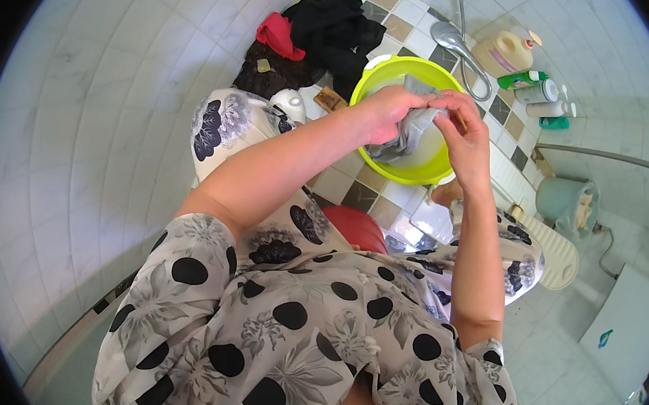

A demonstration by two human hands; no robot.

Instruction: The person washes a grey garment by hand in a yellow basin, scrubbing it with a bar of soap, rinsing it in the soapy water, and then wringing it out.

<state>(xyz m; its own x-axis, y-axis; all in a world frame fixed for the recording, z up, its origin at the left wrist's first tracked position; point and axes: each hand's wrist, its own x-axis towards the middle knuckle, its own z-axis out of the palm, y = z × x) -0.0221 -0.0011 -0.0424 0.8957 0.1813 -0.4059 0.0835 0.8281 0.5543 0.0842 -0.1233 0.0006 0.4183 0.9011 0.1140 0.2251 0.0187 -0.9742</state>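
A grey cloth hangs from my hands into a yellow-green plastic basin, which holds cloudy water. My left hand grips the cloth near the middle of the basin. Opposite it, my right hand pinches the cloth's edge between thumb and fingers, close to the left fingertips. A brown thing, partly hidden, shows behind the right hand's fingers; I cannot tell what it is. The lower part of the cloth lies in the water.
Black garments and a red cloth lie on the tiled floor left of the basin, near a brown soap bar or block. Beyond the basin are a shower head, a large pump bottle and several smaller bottles. A red stool is below me.
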